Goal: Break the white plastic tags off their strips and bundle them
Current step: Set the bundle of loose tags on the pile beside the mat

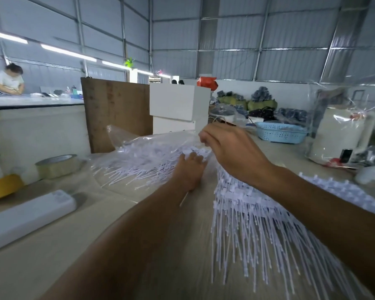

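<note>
Right hand (pixel 227 148) fingers curled, pinching the hanging fan of white plastic tag strips (pixel 247 217); left hand (pixel 189 167) fingers flat on second tag heap in clear plastic bag (pixel 143 156), left of fan. Two tape rolls (pixel 56 166) farther left.

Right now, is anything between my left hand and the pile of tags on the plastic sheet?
Nothing visible. The left hand already rests at the near edge of the tag pile, its fingers touching it. The right hand is raised beside it, not blocking.

Bare table (pixel 139 245) between tag piles (pixel 152 161); tape roll (pixel 56 165) left.
</note>
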Demonstrator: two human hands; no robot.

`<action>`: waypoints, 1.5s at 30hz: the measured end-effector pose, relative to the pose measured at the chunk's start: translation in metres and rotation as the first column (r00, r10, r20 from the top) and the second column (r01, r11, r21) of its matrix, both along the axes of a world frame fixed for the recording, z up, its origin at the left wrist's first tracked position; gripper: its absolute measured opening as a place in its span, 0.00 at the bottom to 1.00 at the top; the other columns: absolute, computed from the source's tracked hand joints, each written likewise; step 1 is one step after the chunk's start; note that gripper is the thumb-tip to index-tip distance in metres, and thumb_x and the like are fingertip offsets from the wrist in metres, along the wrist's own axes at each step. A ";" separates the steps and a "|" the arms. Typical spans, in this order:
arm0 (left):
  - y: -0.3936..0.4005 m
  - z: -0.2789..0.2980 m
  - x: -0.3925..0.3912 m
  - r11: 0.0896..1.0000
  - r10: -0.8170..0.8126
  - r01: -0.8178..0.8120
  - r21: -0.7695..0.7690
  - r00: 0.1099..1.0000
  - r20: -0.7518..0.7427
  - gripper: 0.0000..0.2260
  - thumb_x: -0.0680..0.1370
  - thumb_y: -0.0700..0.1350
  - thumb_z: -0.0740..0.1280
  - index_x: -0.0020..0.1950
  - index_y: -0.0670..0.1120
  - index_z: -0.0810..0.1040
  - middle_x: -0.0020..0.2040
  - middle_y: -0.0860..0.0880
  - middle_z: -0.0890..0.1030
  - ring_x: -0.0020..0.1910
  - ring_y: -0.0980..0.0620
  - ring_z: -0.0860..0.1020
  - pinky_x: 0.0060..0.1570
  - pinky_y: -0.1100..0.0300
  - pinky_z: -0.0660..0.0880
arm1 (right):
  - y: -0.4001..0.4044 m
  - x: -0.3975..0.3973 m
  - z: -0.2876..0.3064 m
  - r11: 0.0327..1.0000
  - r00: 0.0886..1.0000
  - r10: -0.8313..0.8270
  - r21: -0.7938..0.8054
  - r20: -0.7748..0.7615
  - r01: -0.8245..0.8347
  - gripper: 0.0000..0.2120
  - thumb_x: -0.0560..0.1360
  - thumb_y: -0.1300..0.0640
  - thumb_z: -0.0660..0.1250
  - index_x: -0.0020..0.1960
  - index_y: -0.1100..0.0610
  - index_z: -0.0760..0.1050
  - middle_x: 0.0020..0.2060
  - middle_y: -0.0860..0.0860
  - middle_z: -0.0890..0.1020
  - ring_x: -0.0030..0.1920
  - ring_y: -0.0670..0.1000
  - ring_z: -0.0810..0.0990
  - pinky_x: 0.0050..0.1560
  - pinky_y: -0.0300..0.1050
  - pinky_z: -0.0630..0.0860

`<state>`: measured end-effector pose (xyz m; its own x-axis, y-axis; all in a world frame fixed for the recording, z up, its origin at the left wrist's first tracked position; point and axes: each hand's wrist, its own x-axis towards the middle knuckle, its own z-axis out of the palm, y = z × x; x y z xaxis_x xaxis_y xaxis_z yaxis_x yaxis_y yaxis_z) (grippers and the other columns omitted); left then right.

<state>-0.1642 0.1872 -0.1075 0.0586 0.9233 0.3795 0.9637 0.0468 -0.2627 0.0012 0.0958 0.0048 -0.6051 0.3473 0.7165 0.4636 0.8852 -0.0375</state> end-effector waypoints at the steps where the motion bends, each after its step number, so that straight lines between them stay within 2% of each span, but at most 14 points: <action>1: 0.002 -0.001 0.002 1.000 0.003 -0.003 0.028 1.000 0.016 0.24 0.81 0.51 0.63 0.76 0.48 0.65 0.74 0.45 0.67 0.75 0.44 0.61 0.71 0.41 0.60 | -0.001 -0.001 -0.004 0.999 0.999 -0.019 -0.031 -0.040 0.018 0.09 0.83 0.57 0.60 0.56 0.60 0.77 0.50 0.55 0.80 0.50 0.53 0.78 0.52 0.53 0.75; 4: 0.004 0.007 0.000 0.999 -0.051 0.048 0.016 0.977 0.206 0.22 0.81 0.53 0.62 0.74 0.51 0.67 0.75 0.48 0.66 0.75 0.47 0.61 0.72 0.41 0.60 | 0.000 0.005 -0.020 0.943 0.965 -0.205 -0.295 -0.163 0.151 0.35 0.76 0.49 0.72 0.77 0.53 0.59 0.72 0.53 0.66 0.70 0.53 0.65 0.70 0.50 0.65; 6: -0.003 0.017 -0.008 0.996 -0.085 0.086 0.012 0.947 0.310 0.16 0.80 0.56 0.62 0.68 0.57 0.71 0.72 0.51 0.69 0.73 0.50 0.63 0.71 0.45 0.60 | -0.002 0.015 -0.033 0.870 0.920 -0.307 -0.463 -0.242 0.169 0.50 0.70 0.46 0.78 0.79 0.52 0.50 0.75 0.52 0.58 0.75 0.56 0.58 0.70 0.48 0.60; 8: -0.019 0.019 -0.016 0.988 -0.151 0.148 0.033 0.929 0.338 0.18 0.78 0.58 0.65 0.67 0.57 0.73 0.69 0.51 0.73 0.71 0.47 0.66 0.68 0.46 0.60 | -0.003 0.024 -0.046 0.790 0.895 -0.388 -0.580 -0.219 0.200 0.54 0.66 0.43 0.80 0.79 0.53 0.49 0.74 0.54 0.60 0.74 0.58 0.59 0.69 0.48 0.62; 10: -0.036 0.016 -0.018 0.965 -0.261 0.252 0.071 0.915 0.308 0.18 0.76 0.51 0.69 0.65 0.53 0.77 0.64 0.46 0.78 0.65 0.43 0.73 0.64 0.47 0.67 | -0.007 0.027 -0.054 0.729 0.899 -0.436 -0.600 -0.036 0.329 0.49 0.65 0.40 0.79 0.75 0.56 0.59 0.68 0.57 0.70 0.70 0.59 0.66 0.65 0.51 0.67; 13: -0.046 0.007 -0.019 0.980 -0.193 0.199 0.004 0.946 0.259 0.18 0.76 0.48 0.67 0.66 0.54 0.77 0.67 0.48 0.75 0.67 0.44 0.71 0.67 0.46 0.68 | -0.011 0.023 -0.058 0.707 0.869 -0.442 -0.510 0.221 0.489 0.24 0.70 0.44 0.75 0.60 0.56 0.76 0.55 0.55 0.81 0.59 0.57 0.77 0.57 0.49 0.75; 15: -0.043 0.003 -0.018 0.990 -0.126 0.138 -0.036 0.965 0.229 0.18 0.78 0.49 0.66 0.68 0.57 0.74 0.71 0.50 0.70 0.72 0.47 0.66 0.71 0.44 0.63 | -0.014 0.018 -0.061 0.720 0.868 -0.427 -0.485 0.253 0.496 0.06 0.76 0.52 0.69 0.50 0.54 0.80 0.49 0.54 0.82 0.54 0.56 0.80 0.52 0.47 0.76; 16: -0.040 0.001 -0.017 0.992 -0.108 0.118 -0.039 0.975 0.196 0.18 0.79 0.49 0.64 0.69 0.59 0.73 0.73 0.51 0.69 0.73 0.47 0.64 0.72 0.43 0.61 | -0.015 0.016 -0.062 0.724 0.874 -0.421 -0.490 0.244 0.486 0.05 0.77 0.55 0.66 0.46 0.53 0.80 0.47 0.53 0.83 0.51 0.56 0.80 0.48 0.45 0.75; 19: -0.030 -0.004 -0.013 0.998 -0.041 0.045 -0.037 0.992 0.117 0.16 0.82 0.50 0.61 0.69 0.62 0.72 0.76 0.50 0.64 0.75 0.46 0.60 0.73 0.41 0.55 | -0.016 0.015 -0.063 0.733 0.896 -0.410 -0.524 0.169 0.434 0.08 0.78 0.56 0.61 0.42 0.53 0.77 0.43 0.52 0.81 0.45 0.55 0.79 0.41 0.44 0.71; 26: -0.005 -0.008 -0.012 0.997 0.073 -0.073 -0.025 0.997 0.012 0.18 0.82 0.50 0.60 0.72 0.61 0.69 0.77 0.46 0.60 0.76 0.40 0.59 0.70 0.36 0.58 | -0.022 0.013 -0.064 0.722 0.957 -0.280 -0.640 0.076 0.262 0.08 0.78 0.55 0.63 0.39 0.53 0.72 0.38 0.50 0.79 0.41 0.51 0.77 0.39 0.45 0.70; 32: 0.016 -0.001 -0.027 0.982 0.183 -0.179 -0.066 0.982 0.053 0.17 0.82 0.47 0.56 0.70 0.48 0.72 0.71 0.44 0.67 0.71 0.39 0.64 0.68 0.39 0.63 | -0.032 0.014 -0.066 0.800 0.981 -0.192 -0.578 0.009 0.162 0.06 0.75 0.57 0.64 0.41 0.60 0.72 0.33 0.54 0.75 0.33 0.51 0.72 0.35 0.47 0.67; 38: 0.009 0.010 -0.041 0.998 0.012 0.005 -0.068 0.966 0.257 0.16 0.82 0.55 0.58 0.68 0.59 0.75 0.76 0.46 0.64 0.76 0.43 0.59 0.73 0.40 0.58 | -0.028 0.022 -0.059 0.777 0.974 -0.223 -0.608 -0.025 0.162 0.06 0.77 0.58 0.64 0.42 0.58 0.75 0.32 0.51 0.75 0.34 0.51 0.74 0.37 0.46 0.69; 41: -0.019 0.021 -0.033 0.989 -0.104 0.134 -0.060 0.929 0.355 0.13 0.82 0.51 0.61 0.65 0.60 0.79 0.76 0.47 0.66 0.76 0.44 0.60 0.72 0.44 0.60 | -0.030 0.032 -0.058 0.777 0.969 -0.247 -0.599 -0.013 0.190 0.06 0.78 0.57 0.63 0.43 0.56 0.77 0.32 0.48 0.77 0.37 0.50 0.77 0.40 0.45 0.74; 45: -0.082 0.041 -0.012 0.945 -0.322 0.315 0.091 0.840 0.438 0.13 0.79 0.36 0.63 0.52 0.48 0.86 0.53 0.49 0.85 0.54 0.47 0.80 0.52 0.61 0.72 | -0.040 0.060 -0.060 0.772 0.967 -0.245 -0.591 0.064 0.235 0.08 0.80 0.55 0.63 0.44 0.51 0.79 0.34 0.43 0.79 0.37 0.45 0.79 0.46 0.43 0.77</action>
<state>-0.1765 0.1048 -0.0669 0.1719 0.8769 0.4489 0.9402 -0.2821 0.1909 0.0610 0.0561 -0.0550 -0.4355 0.8366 0.3324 0.6526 0.5477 -0.5236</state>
